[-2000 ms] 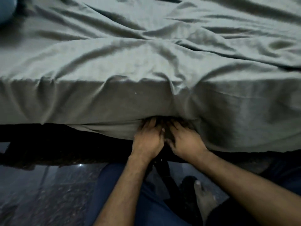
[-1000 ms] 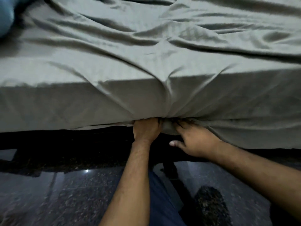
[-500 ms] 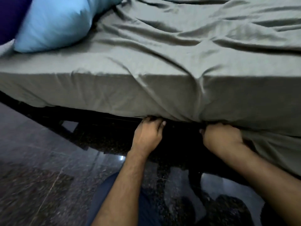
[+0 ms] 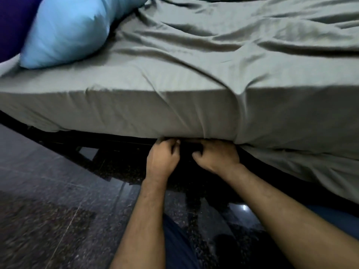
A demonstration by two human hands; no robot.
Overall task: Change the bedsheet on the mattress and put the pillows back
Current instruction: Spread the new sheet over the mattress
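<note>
Below mattress edge, left hand [image 4: 162, 159] and right hand [image 4: 216, 156] grip curled on bedsheet [image 4: 174, 117] hem.

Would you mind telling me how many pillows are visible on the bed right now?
1 clearly: a light blue pillow at the far left of the grey bedsheet. A dark purple shape left of it could be another, but it is cut off by the frame edge.
</note>
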